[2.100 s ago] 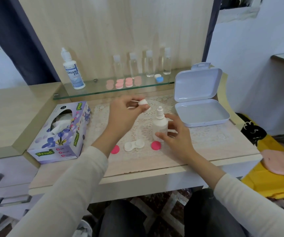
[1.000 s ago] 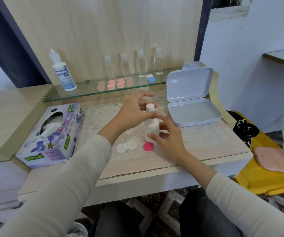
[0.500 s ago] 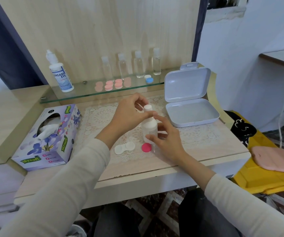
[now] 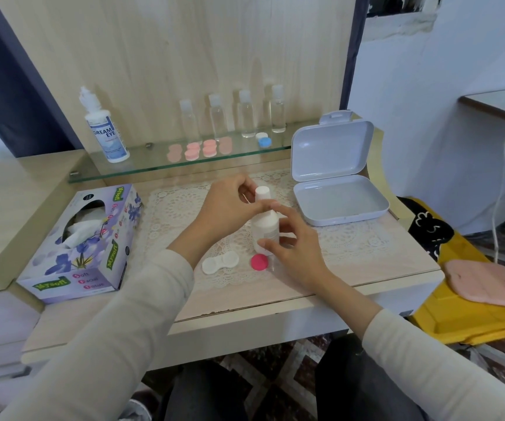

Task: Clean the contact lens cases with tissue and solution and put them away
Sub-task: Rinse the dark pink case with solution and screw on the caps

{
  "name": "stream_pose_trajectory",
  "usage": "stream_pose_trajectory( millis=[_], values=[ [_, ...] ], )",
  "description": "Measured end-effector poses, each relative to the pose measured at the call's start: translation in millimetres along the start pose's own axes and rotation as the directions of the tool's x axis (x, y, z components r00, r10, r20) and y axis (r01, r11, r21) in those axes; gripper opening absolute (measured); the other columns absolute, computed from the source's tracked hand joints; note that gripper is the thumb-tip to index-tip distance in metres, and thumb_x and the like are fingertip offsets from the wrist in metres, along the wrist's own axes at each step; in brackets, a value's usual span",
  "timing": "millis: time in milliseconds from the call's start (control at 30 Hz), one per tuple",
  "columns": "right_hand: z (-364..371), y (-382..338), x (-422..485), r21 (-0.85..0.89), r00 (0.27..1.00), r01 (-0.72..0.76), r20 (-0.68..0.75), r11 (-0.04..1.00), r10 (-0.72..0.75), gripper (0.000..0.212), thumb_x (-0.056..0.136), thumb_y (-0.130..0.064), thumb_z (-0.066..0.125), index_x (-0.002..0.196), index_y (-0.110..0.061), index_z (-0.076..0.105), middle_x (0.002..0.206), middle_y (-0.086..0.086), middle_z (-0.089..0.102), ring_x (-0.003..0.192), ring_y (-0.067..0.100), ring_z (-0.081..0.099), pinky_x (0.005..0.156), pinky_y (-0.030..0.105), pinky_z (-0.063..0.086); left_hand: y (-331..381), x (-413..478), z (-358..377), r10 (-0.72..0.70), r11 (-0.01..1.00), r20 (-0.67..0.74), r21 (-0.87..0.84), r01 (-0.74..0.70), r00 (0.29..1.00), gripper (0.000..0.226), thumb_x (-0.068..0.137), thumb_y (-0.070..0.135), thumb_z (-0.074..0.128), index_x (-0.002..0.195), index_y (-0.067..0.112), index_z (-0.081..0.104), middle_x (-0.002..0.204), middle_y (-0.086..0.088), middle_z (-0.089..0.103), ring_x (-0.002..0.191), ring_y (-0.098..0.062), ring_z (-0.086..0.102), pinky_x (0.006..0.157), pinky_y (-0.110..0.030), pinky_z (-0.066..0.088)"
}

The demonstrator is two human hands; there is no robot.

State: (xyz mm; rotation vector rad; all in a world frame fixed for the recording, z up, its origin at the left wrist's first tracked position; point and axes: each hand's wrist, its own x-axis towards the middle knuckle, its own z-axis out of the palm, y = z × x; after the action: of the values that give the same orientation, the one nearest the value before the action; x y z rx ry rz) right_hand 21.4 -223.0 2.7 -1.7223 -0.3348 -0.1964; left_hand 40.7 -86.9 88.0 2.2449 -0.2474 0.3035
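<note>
So the person has both hands on the small bottle (image 4: 265, 229), which stands upright on the lace mat (image 4: 178, 208) in the middle of the desk (image 4: 382, 270). The left hand (image 4: 230, 208) is curled around the top, thumb and fingers pinching right at the white cap (image 4: 262, 193). The right hand (image 4: 298, 250) grasps the body lower down, thumb on the near side and index finger up by the neck, the other fingers fanned out a bit.

The white lens case (image 4: 220, 263) lies open on the mat just in front of the bottle, near the left wrist, with nobody touching it. One pink lid (image 4: 259, 263) sits flat just to its right, close to the right thumb.

Off to the left there's a tissue box (image 4: 93, 238) with a tissue (image 4: 76, 235) poking out. To the right of the hands, a white box (image 4: 341, 196) sits with its lid flipped up.

At the back, a glass shelf (image 4: 154, 168) holds a big Dream Eye bottle (image 4: 105, 132), four clear bottles (image 4: 246, 117) in a row, a bunch of pink cases (image 4: 199, 148) and a blue-and-white case (image 4: 264, 141).
</note>
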Motion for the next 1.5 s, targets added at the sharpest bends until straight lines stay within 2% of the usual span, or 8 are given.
stream_pose_trajectory(
  millis=[167, 333, 467, 667, 900, 1300, 1400, 1500],
  values=[
    [0.1, 1.2, 1.6, -0.023, 1.0, 0.006, -0.003, 1.0, -0.006, 0.055, 0.076, -0.009, 0.072, 0.114, -0.038, 0.046, 0.091, -0.013, 0.06, 0.09, 0.006, 0.062, 0.08, 0.022, 0.053, -2.9, -0.7, -5.7, 0.076, 0.997, 0.099, -0.01, -0.075, 0.992, 0.017, 0.077, 0.015, 0.072, 0.092, 0.017, 0.065, 0.086, 0.01, 0.062, 0.08, -0.007, 0.058, 0.081, -0.024, 0.047],
    [1.4, 1.4, 2.6, -0.072, 1.0, 0.007, 0.003, 0.997, -0.007, 0.056, 0.076, -0.01, 0.072, 0.119, -0.034, 0.045, 0.092, -0.016, 0.058, 0.091, 0.009, 0.061, 0.083, 0.028, 0.052, -2.3, -4.6, -12.9, 0.062, 0.994, 0.164, -0.104, -0.046, 0.985, 0.031, 0.084, 0.004, 0.061, 0.112, 0.019, 0.062, 0.103, 0.004, 0.064, 0.096, -0.01, 0.06, 0.089, -0.021, 0.047],
    [-0.2, -1.3, 7.6, -0.11, 1.0, 0.015, 0.028, 0.994, -0.012, 0.058, 0.078, -0.009, 0.069, 0.13, -0.022, 0.046, 0.103, -0.014, 0.056, 0.098, 0.011, 0.057, 0.086, 0.032, 0.051, -23.1, -12.7, -22.3, -0.012, 0.999, 0.096, -0.051, 0.016, 0.995, 0.024, 0.087, 0.014, 0.061, 0.11, 0.021, 0.064, 0.103, 0.005, 0.066, 0.092, -0.002, 0.06, 0.083, -0.011, 0.044],
    [-13.8, -9.0, 36.0, -0.24, 1.0, -0.007, -0.012, 0.971, 0.004, 0.057, 0.076, -0.01, 0.073, 0.127, -0.01, 0.048, 0.104, 0.005, 0.061, 0.088, 0.013, 0.056, 0.077, 0.024, 0.047, -91.8, -49.4, -33.2, -0.218, 0.96, 0.071, 0.196, 0.2, 0.973, 0.042, 0.085, 0.031, 0.063, 0.123, 0.016, 0.056, 0.125, 0.003, 0.056, 0.113, -0.01, 0.051, 0.097, -0.02, 0.034],
    [-16.8, -5.1, 77.3, -0.266, 0.99, -0.095, -0.13, 0.959, 0.062, 0.056, 0.075, -0.011, 0.075, 0.123, -0.011, 0.046, 0.108, 0.01, 0.061, 0.088, 0.018, 0.055, 0.077, 0.028, 0.043, -117.2, -74.2, -29.1, -0.153, 0.968, 0.076, 0.212, 0.134, 0.985, 0.048, 0.083, 0.035, 0.064, 0.125, 0.014, 0.056, 0.137, 0.002, 0.049, 0.129, -0.01, 0.04, 0.108, -0.021, 0.025],
    [-14.0, -2.6, 80.4, -0.291, 0.977, -0.171, -0.175, 0.941, 0.124, 0.067, 0.073, -0.009, 0.076, 0.131, -0.01, 0.041, 0.124, 0.012, 0.055, 0.108, 0.024, 0.054, 0.093, 0.034, 0.045, -126.1, -73.5, -27.0, -0.085, 0.981, 0.027, 0.175, 0.079, 0.996, 0.042, 0.084, 0.033, 0.064, 0.121, 0.014, 0.06, 0.133, 0.003, 0.053, 0.127, -0.01, 0.042, 0.11, -0.025, 0.027],
    [-14.4, -10.6, 68.7, -0.4, 0.973, -0.124, -0.227, 0.908, 0.033, 0.07, 0.074, -0.01, 0.075, 0.133, -0.008, 0.039, 0.129, 0.011, 0.049, 0.117, 0.025, 0.047, 0.099, 0.036, 0.041, -126.9, -73.9, -27.2, -0.062, 0.985, -0.044, 0.156, 0.068, 0.997, 0.032, 0.083, 0.026, 0.066, 0.111, 0.011, 0.066, 0.12, 0.001, 0.062, 0.118, -0.012, 0.051, 0.104, -0.022, 0.033],
    [-7.9, -19.9, 45.9, -0.609, 0.977, -0.005, -0.173, 0.793, -0.126, 0.06, 0.078, -0.013, 0.071, 0.131, -0.007, 0.043, 0.128, 0.009, 0.048, 0.118, 0.025, 0.042, 0.09, 0.028, 0.033, -124.5, -78.5, -30.7, -0.047, 0.99, -0.176, 0.126, 0.07, 0.983, 0.014, 0.082, 0.016, 0.067, 0.092, 0.007, 0.072, 0.096, -0.002, 0.069, 0.093, -0.014, 0.061, 0.09, -0.024, 0.045]
  ],
)
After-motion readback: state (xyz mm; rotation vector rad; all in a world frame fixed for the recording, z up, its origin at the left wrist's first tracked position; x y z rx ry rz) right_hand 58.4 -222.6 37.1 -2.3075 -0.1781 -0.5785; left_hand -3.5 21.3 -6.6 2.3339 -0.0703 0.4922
